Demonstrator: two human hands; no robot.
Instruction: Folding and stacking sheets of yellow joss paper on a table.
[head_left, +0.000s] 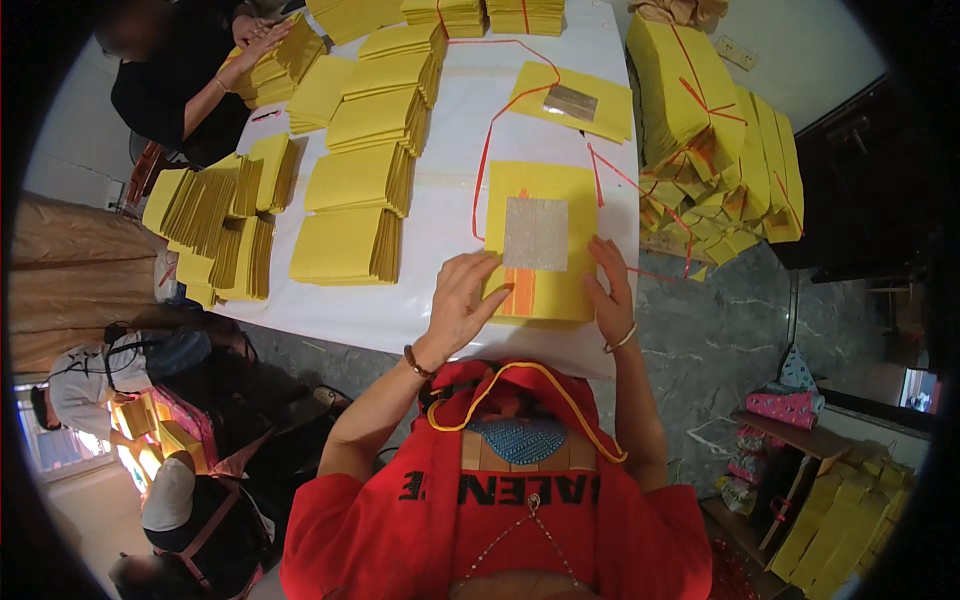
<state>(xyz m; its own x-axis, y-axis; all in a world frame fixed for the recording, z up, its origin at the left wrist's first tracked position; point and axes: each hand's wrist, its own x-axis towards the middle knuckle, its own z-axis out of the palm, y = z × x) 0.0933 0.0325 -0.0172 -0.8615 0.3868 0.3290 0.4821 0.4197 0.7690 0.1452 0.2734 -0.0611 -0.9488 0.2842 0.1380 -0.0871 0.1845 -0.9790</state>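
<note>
In front of me on the table lies a stack of yellow paper sheets (pixel 545 185). Its top sheet carries a silver foil square (pixel 537 234) and an orange printed band (pixel 519 293). My left hand (pixel 463 300) grips the stack's left edge, its thumb stretched over the top near the orange band. At the opposite edge, my right hand (pixel 611 292) holds the side with its thumb resting on the paper. Some fingertips are hidden by the edges. Red string (pixel 484 165) runs along the table past the stack's left side.
A single yellow sheet with foil (pixel 535 85) lies beyond the stack. Several yellow paper piles (pixel 355 185) fill the table's left half. Tied yellow bundles (pixel 690 110) stand off the right edge. A co-worker's hands (pixel 255 45) rest on paper at the far left.
</note>
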